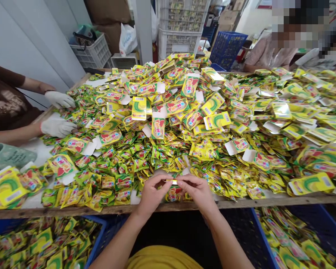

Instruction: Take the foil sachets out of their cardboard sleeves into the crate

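My left hand (152, 192) and my right hand (197, 190) meet at the table's near edge, fingers pinched together on a small yellow and green sachet (173, 193) held between them. Both hands are closed on it. Just beyond them a deep heap of yellow and green sachets (145, 164) and flat printed cartons (217, 120) covers the wooden table (240, 203). Some cartons lie folded open with white flaps showing.
Blue crates (99, 239) of sachets stand under the table at left and right (296, 243). A person in white gloves (57, 127) works at the left side. Other people sit at the far right. White crates (179, 41) and a blue crate (228, 46) stand behind the table.
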{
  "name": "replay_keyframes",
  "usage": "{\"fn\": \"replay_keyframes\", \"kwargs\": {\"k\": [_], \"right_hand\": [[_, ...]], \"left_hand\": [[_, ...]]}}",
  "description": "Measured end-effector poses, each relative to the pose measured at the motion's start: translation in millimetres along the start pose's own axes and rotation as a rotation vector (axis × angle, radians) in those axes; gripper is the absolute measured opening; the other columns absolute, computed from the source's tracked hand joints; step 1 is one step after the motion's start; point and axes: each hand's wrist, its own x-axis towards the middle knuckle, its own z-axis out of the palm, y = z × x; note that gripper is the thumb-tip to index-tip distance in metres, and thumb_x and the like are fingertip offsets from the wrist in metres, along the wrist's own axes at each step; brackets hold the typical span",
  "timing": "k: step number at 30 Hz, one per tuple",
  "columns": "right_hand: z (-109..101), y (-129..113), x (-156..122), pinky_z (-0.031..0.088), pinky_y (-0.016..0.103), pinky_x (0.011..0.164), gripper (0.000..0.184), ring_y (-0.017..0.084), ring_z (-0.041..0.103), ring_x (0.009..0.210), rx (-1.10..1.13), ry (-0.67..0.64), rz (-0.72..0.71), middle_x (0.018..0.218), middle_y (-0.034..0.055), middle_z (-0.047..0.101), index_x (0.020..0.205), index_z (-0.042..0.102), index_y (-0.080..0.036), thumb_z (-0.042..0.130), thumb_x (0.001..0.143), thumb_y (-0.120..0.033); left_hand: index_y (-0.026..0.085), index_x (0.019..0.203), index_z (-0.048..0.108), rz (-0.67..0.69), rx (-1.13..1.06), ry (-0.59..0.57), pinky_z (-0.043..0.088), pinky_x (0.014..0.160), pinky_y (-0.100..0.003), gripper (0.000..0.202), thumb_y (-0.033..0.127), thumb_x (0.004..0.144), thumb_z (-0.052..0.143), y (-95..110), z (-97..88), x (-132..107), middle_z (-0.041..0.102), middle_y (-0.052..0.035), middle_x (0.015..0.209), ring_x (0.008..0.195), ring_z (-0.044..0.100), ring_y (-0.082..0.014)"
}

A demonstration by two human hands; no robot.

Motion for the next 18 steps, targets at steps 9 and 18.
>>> {"fn": "replay_keyframes", "kwargs": {"k": [9,18], "right_hand": [[-10.2,13.5,-22.9,0.057,0.031,0.067,0.017,0.019,0.063,0.084,-0.295,-0.048,-0.34,0.094,0.007,0.066,0.095,0.075,-0.026,0.06,0.086,-0.027],[-19.6,-2.4,61.1,0.049,0.028,0.08,0.049,0.018,0.063,0.094,-1.193,-0.078,-0.364,0.129,0.0108,0.053,0.124,0.055,-0.018,0.045,0.079,-0.001]], "left_hand": [[0.02,0.093,0.07,0.377,0.068,-0.153,0.053,0.081,-0.03,0.016,0.012,0.08,0.066,-8.7,-5.9,-9.2,0.068,-0.0086,0.099,0.091,0.065,-0.0168],[0.027,0.127,0.057,0.395,0.328,-0.426,0.05,0.076,-0.027,0.039,0.014,0.091,0.049,-7.5,-2.1,-17.2,0.062,-0.0072,0.09,0.083,0.061,-0.015]]}}
